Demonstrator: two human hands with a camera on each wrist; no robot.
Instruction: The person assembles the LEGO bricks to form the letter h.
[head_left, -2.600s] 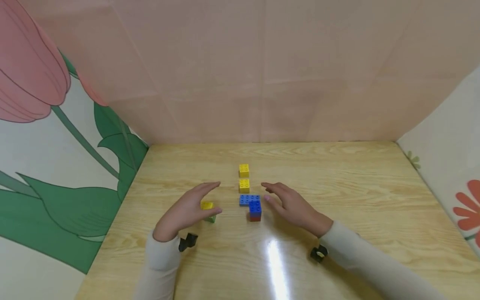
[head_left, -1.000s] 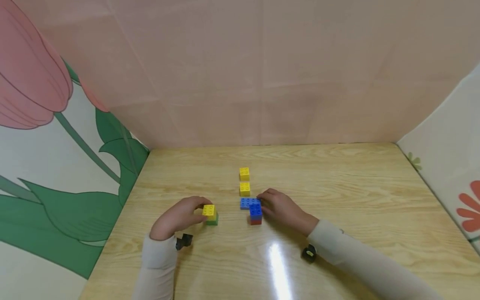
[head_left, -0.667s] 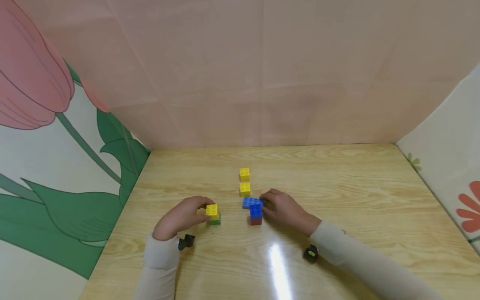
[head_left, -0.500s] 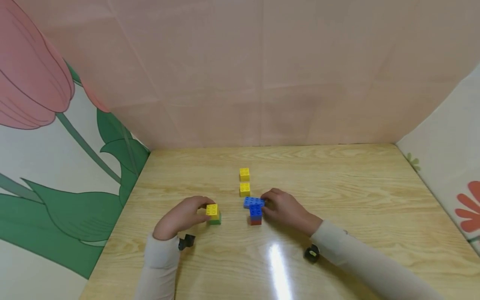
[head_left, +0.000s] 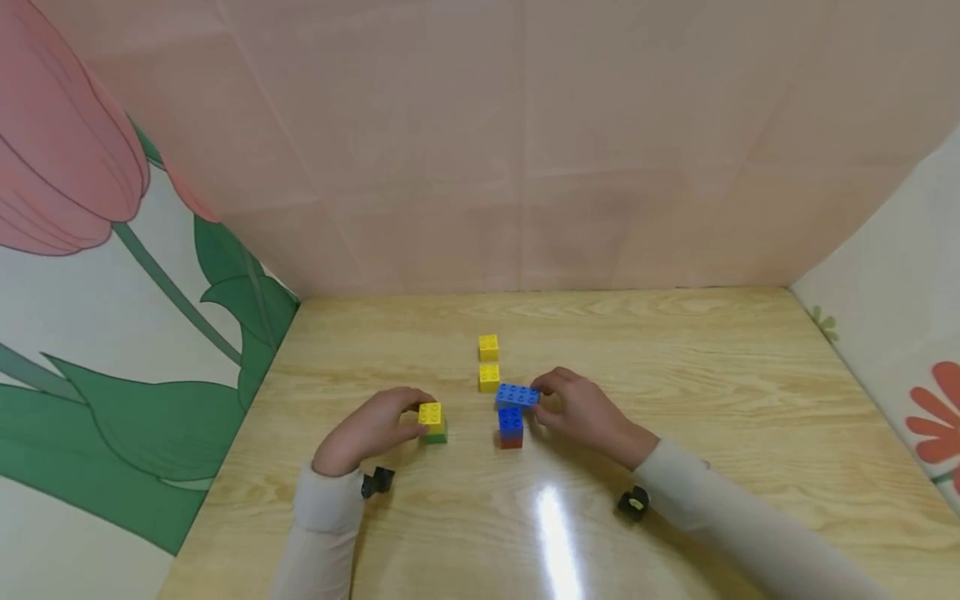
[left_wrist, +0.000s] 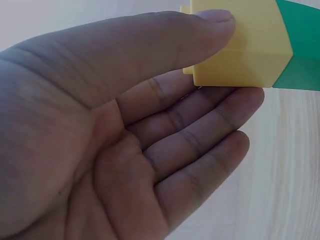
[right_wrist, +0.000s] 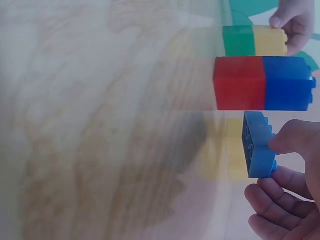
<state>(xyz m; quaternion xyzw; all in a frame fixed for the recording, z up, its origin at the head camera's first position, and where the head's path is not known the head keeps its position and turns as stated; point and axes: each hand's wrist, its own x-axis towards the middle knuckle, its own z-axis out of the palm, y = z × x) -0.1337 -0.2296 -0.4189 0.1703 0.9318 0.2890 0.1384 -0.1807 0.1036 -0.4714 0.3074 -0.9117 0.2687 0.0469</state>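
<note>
In the head view my left hand [head_left: 375,429] pinches the yellow block [head_left: 431,413] that sits on a green block [head_left: 436,437]; the left wrist view shows the thumb on the yellow block's side [left_wrist: 255,45]. My right hand [head_left: 592,417] pinches the right end of a long light-blue block [head_left: 517,395]. The right wrist view shows that light-blue block [right_wrist: 260,150] raised off the table, its hollow underside visible. Just in front of it stands a dark-blue block [head_left: 511,421] on a red block [head_left: 512,442], which neither hand touches.
Two separate yellow blocks, a nearer one [head_left: 489,377] and a farther one [head_left: 488,347], stand behind the light-blue block on the wooden table [head_left: 675,350]. A pink wall [head_left: 525,167] rises at the back, with flower-patterned panels at both sides.
The light-blue block has shifted right and risen off the table in my right hand. My left hand has closed on the yellow block, and the yellow-green stack has moved slightly right.
</note>
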